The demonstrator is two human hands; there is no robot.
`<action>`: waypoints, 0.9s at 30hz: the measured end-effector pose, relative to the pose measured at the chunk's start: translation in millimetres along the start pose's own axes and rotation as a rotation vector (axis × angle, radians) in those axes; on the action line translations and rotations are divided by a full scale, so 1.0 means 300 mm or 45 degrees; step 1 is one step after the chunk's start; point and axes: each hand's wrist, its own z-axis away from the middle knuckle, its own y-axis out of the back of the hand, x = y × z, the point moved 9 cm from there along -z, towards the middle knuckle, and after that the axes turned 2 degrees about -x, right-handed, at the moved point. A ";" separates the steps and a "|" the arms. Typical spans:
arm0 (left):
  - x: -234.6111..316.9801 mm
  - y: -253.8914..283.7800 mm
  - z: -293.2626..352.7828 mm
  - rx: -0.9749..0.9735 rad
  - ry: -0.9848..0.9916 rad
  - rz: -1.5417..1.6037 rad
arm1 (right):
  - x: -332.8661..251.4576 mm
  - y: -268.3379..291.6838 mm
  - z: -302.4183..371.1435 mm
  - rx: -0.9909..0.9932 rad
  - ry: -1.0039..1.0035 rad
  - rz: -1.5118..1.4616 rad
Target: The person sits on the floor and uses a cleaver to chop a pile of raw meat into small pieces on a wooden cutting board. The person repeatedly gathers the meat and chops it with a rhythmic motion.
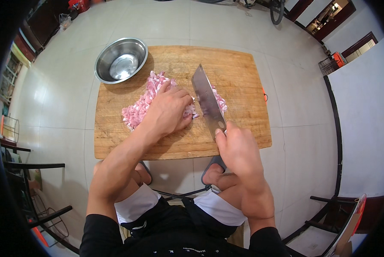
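Note:
My right hand [240,147] is wrapped around the handle of a cleaver [208,99], its broad grey blade pointing away from me over the cutting board [127,139]. To the left of the blade, my left hand [168,107] rests with bent fingers on a pile of diced pink and white raw meat [141,108], pressing it to the wood. The palm hides part of the pile. A smaller strip of chopped meat [219,99] lies along the blade's right side. The blade stands apart from my left fingers.
A steel bowl [121,61] stands on the board's far left corner, with no food visible in it. Black metal-framed furniture [33,165] is at the left. On the right is a white partition [363,124]. My feet in slippers [213,169] are beyond the board's near edge.

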 end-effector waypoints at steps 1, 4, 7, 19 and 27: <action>0.004 -0.003 0.007 0.013 -0.035 0.012 | 0.002 0.002 -0.001 0.005 0.006 -0.001; 0.018 0.003 0.021 0.087 -0.095 0.003 | -0.017 0.006 0.004 -0.061 0.008 0.017; 0.034 0.013 0.027 0.106 -0.112 -0.005 | -0.031 -0.001 0.016 -0.069 0.061 0.009; 0.029 -0.028 0.017 0.191 -0.079 0.058 | -0.055 -0.056 -0.022 -0.216 0.124 -0.064; 0.042 -0.026 0.020 0.206 -0.125 0.070 | -0.067 -0.110 -0.171 -0.149 -0.005 0.003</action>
